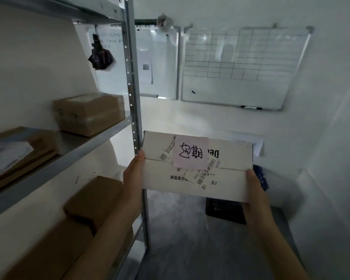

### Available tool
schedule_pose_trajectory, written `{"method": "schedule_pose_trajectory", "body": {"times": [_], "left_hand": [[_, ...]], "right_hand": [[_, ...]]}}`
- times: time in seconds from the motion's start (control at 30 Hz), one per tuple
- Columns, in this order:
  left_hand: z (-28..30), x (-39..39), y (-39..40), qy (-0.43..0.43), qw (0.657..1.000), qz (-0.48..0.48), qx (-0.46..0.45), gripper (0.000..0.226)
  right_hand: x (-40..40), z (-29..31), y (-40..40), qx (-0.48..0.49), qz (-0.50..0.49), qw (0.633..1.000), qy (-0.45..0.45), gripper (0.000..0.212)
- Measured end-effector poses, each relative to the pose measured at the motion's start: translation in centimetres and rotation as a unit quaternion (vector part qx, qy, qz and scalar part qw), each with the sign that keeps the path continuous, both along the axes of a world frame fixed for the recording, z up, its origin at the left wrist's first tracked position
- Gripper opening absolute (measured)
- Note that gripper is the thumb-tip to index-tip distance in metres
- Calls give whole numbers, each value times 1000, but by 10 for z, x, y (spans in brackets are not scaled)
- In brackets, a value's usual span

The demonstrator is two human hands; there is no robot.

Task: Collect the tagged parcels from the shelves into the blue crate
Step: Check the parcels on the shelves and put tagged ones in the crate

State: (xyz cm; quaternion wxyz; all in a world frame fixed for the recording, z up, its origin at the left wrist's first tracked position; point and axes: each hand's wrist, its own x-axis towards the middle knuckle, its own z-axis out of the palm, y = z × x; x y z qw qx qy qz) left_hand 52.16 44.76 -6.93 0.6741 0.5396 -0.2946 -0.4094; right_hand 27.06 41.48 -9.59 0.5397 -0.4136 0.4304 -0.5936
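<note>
White parcel (197, 166) held level in mid-air, just right of the shelf upright (133, 77), above the grey floor (180, 239). A handwritten paper tag (191, 152) lies on its top face among barcode labels. Left hand (132, 176) grips the parcel's left edge, thumb on top; right hand (256, 190) grips the near right corner likewise. A dark crate (223, 211) stands on the floor beneath, partly hidden. Brown cardboard boxes (89, 114) rest on the metal shelves (55, 166). Two whiteboards (240, 67) hang on the far wall.
</note>
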Motion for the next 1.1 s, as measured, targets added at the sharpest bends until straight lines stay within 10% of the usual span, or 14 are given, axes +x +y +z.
{"method": "schedule_pose_trajectory", "body": {"times": [0.67, 1.1], "left_hand": [[-59, -170, -361, -14, 994, -113, -2, 43], [-147, -240, -605, -22, 980, -178, 86, 45]], "right_hand": [[-170, -46, -350, 26, -76, 997, 24, 74], [-238, -131, -563, 122, -100, 987, 20, 40]]}}
